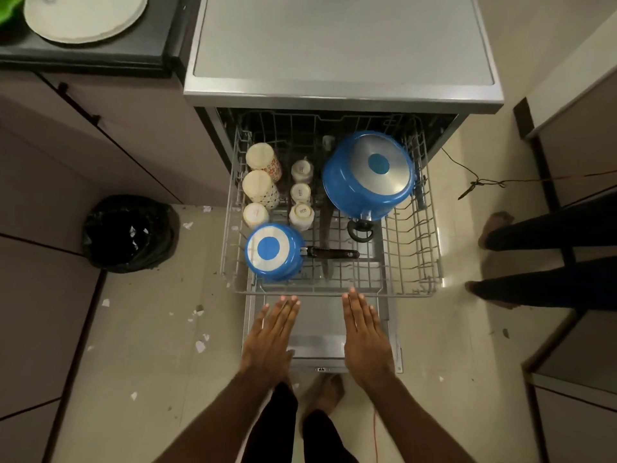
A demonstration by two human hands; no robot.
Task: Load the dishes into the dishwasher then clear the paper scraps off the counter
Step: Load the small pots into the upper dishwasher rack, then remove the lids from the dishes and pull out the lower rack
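Grey wire rack (414, 255), drawn out at frame centre, carries one large blue pan (369, 175), one small blue pan (272, 252), three patterned tumblers (260, 188) and three small white cups (301, 215), all mouth-down, presumably to drain. Left hand (270, 335) and right hand (365, 332), lower centre: flat, fingers straight, empty, just short of the rack's front rim, likely poised to push. One plate (85, 15) sits on the counter (100, 58), upper left; paper scraps (200, 345) dot the floor, lower left.

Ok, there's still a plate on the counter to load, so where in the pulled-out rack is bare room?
The right side of the rack is bare: the tines between the big blue pot and the right rim, down to the front rim. A narrower patch lies past the handle of the small saucepan. The left rear is crowded with upturned cups.
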